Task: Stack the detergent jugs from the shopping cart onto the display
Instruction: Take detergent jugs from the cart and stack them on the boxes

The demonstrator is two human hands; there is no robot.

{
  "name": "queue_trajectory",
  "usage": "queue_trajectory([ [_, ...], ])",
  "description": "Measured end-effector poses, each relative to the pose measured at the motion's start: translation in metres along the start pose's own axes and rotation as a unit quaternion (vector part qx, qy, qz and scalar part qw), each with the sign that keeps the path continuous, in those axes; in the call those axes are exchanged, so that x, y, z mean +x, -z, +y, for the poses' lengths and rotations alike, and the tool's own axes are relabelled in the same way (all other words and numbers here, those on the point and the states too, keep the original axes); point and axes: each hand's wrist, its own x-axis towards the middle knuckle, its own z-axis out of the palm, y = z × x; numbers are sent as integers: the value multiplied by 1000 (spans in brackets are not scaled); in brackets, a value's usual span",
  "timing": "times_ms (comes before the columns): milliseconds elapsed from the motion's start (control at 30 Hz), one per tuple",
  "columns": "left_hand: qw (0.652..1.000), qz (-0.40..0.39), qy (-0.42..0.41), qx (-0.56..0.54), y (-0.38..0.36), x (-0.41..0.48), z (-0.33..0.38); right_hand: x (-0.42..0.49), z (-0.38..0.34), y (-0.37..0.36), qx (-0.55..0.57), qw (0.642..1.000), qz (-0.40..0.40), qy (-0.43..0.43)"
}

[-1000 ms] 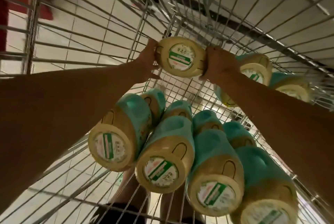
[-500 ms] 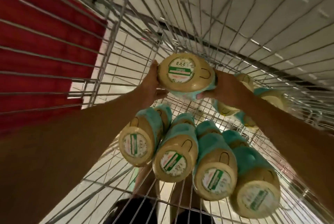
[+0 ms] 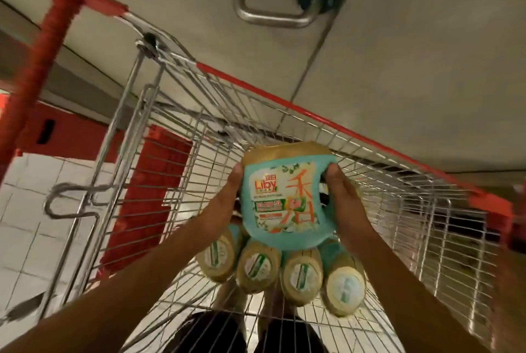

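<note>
Over the wire basket of the shopping cart, at the centre of the view, is one held jug, carried between your two hands. Its teal label, printed "Liby" with large orange characters, faces you, and its gold end points toward the far side.

Your left hand clasps the jug's left edge. The thumb lies along the label side and the other fingers are hidden behind the body. Your right hand clasps the right edge, with the thumb hooked over the far corner; how its other fingers lie cannot be told. The jug sits between the hands and touches both, and your forearms run in from the near left and near right.

Nearer to you are four jugs, lying in the basket side by side in a row. Each turns a round gold end with a green-and-white sticker toward you. The held jug's near edge overlaps this row in the view; whether it touches them cannot be told.

Around the cart there is one red cart handle at far left and one metal door handle at the far centre. White floor tiles lie at left, and one red panel shows through the wires.
</note>
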Motion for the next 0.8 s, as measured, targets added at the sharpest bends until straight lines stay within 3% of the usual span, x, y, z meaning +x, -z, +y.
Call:
queue_trajectory([
  [167,998,-43,-53,-18,-19,-57,21,-68,-35,8,25,998,52,3],
  [300,995,-72,-54,-54,-41,-88,48,-115,-37,4,107,988,114,1],
  [567,986,-101,-92,91,-94,-142,72,-203,-22,20,235,947,215,35],
  [800,969,-170,-103,148,-160,-189,37,-279,10,71,244,931,267,54],
])
